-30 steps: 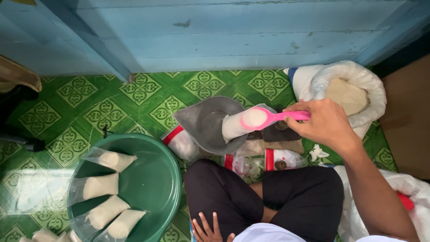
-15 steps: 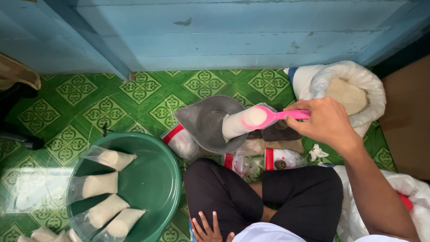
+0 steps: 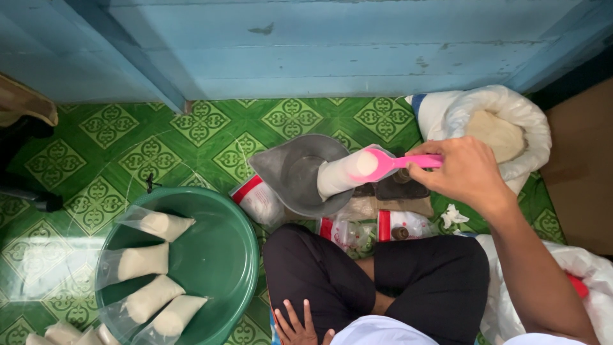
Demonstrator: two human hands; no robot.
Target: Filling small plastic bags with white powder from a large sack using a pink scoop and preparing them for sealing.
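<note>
- At the far left, a round green plastic basin (image 3: 217, 255) sits on the green patterned tile floor (image 3: 96, 147); it holds four clear plastic bags filled with white powder (image 3: 143, 262), and more such bags lie at the lower left corner.
- Low in the middle, the left hand (image 3: 300, 322) rests on the person's black-trousered leg (image 3: 319, 275), fingers spread and holding nothing.
- Just above the legs stands a grey metal scale pan with a pouring lip (image 3: 290, 172); a clear bag of white powder (image 3: 341, 174) lies in it, mouth toward the right.
- A pink plastic scoop (image 3: 399, 163) heaped with white powder is at that bag's mouth.
- The right hand (image 3: 466, 172) is clenched round the scoop's handle.
- At the far right, an open white sack of pale powder (image 3: 511, 115) stands against the blue wooden wall (image 3: 319, 45).
</note>
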